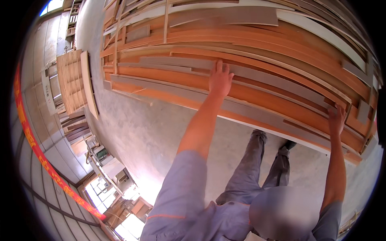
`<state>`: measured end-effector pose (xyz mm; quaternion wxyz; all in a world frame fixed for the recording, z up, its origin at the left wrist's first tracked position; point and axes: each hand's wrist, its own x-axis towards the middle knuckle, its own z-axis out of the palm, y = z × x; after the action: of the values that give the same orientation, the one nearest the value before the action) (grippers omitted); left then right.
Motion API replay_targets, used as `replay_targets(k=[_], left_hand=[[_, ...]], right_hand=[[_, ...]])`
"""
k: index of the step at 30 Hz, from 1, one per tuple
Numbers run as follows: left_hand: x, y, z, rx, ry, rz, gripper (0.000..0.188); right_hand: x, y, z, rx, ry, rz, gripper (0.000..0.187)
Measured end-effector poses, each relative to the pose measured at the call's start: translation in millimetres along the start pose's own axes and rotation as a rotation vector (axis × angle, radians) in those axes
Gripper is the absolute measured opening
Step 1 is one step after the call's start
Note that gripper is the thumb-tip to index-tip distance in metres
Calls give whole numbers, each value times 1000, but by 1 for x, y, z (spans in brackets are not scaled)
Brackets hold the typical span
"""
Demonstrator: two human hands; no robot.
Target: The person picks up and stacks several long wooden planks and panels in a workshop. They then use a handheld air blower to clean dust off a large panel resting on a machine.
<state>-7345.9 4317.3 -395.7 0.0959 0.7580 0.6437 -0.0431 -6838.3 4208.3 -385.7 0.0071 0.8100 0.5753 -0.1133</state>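
My left hand (220, 80) reaches onto a stack of long, thin wood strips, its fingers apart over a grey-brown strip (265, 78). To the right, my right hand (337, 119) has its fingers curled at the right end of that same strip; its fingertips are partly hidden. Around both hands lie more long strips, some grey-brown and some orange-brown, roughly parallel. An orange-brown strip (277, 103) lies on the near side of the hands.
Loose offcuts and a wider grey-brown board (241, 17) lie farther back on the stack. Thin upright slats (166, 22) stand at its left. On the left are a slatted wooden panel (71, 82), machinery (106, 158) and a red banner (48, 168). Concrete floor (161, 124) lies below.
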Motion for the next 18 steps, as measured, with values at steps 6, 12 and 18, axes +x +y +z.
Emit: replay_targets(k=[6,12,18], left_hand=[[-52,40,-2,-188,22,-1,47],[-216,124,-15,-253,-387,246,57],[-349,205,-33,-345,-1006,305,51]], right_hand=[[-63,32,-2,117,115,-100,35],[-226,19,-55,345,-354,108,36],[-381,68,-86,450,-662,238,36]])
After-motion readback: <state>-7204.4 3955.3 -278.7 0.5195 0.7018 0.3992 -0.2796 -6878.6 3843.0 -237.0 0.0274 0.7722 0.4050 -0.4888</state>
